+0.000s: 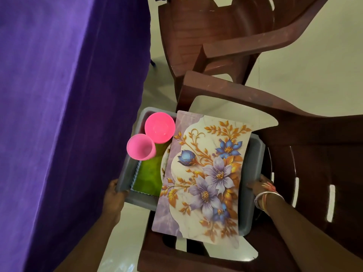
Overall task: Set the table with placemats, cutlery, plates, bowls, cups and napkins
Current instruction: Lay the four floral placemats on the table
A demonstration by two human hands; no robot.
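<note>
A grey plastic tub [253, 191] is held between a purple-clothed table and a brown chair. My left hand [114, 195] grips its near left rim and my right hand [262, 186] grips its right rim. Across the top of the tub lies a floral placemat [204, 173] with purple flowers and gold leaves. A pink bowl [159, 127] and a pink cup [139, 147] stand in the tub's far left part. Below them lies a green napkin [149, 177]. The white edge of a plate [164, 163] shows under the placemat; the rest of it is hidden.
The table with its purple cloth [68, 105] fills the left side. A brown plastic chair [314, 154] stands under and right of the tub, and a second brown chair [216, 32] stands beyond it. Pale tiled floor [314, 75] shows between them.
</note>
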